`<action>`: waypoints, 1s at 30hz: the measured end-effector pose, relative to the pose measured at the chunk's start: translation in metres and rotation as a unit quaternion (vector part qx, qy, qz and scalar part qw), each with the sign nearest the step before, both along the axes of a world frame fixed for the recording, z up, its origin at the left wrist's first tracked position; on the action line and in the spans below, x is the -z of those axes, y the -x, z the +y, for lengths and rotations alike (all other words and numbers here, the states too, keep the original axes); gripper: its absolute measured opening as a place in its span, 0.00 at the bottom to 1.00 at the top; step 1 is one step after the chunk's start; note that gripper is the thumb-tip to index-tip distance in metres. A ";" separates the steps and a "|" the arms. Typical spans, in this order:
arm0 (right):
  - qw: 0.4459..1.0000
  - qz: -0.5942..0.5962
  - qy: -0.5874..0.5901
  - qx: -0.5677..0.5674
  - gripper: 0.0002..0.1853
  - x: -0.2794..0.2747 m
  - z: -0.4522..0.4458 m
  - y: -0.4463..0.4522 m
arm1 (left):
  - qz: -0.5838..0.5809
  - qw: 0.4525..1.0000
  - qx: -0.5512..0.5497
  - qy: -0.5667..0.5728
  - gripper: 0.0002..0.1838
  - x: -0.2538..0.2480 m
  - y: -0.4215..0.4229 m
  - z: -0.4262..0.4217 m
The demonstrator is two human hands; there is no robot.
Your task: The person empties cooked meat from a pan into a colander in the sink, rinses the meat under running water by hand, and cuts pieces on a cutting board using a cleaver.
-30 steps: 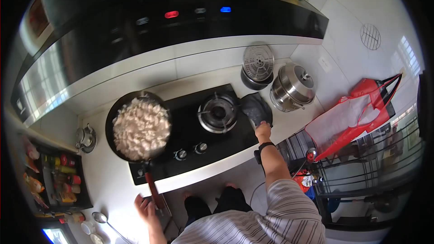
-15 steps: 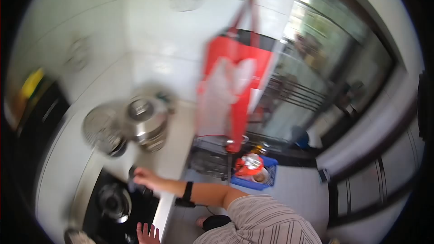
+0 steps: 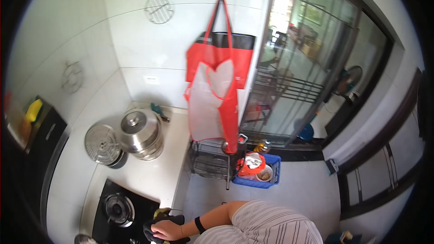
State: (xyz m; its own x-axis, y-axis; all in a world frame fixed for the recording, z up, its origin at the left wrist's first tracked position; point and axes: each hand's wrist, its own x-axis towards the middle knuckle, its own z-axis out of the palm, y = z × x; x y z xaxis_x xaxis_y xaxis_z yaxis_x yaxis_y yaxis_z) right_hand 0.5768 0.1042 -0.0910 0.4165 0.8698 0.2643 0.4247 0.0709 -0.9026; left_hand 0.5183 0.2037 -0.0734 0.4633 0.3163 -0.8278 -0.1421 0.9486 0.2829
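My right hand (image 3: 168,231), below a dark wristband, is at the front edge of the black gas stove (image 3: 105,193). Its fingers are closed on a dark, crumpled cloth-like bundle (image 3: 150,231) with yellow-green parts; whether this is a glove or a rag I cannot tell. The round burner (image 3: 119,210) lies left of the hand. My left hand is outside the picture.
A lidded steel steamer pot (image 3: 143,138) and a perforated steamer plate (image 3: 102,143) stand on the white counter (image 3: 158,178). A red apron (image 3: 210,108) hangs on the wall. A blue basket (image 3: 274,171) sits on the floor near a glass door (image 3: 289,72).
My right hand has come back from the stove's far side to its front edge, where the cloth-like bundle now shows in it. My left hand has left the picture. The view has shifted and sharpened.
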 end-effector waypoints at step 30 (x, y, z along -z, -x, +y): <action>0.767 0.597 0.178 -0.155 0.07 -0.029 0.043 0.179 | -0.108 0.943 -0.186 -0.256 0.28 -0.095 0.284 -0.066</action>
State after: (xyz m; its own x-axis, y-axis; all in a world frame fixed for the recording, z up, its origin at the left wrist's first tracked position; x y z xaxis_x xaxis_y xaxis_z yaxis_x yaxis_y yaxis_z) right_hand 0.3976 0.1476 -0.0621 -0.0648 0.9049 -0.4206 -0.7065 -0.3392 -0.6211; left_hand 0.2344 0.1373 0.0213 0.3818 0.8221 -0.4224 -0.5443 0.5694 0.6161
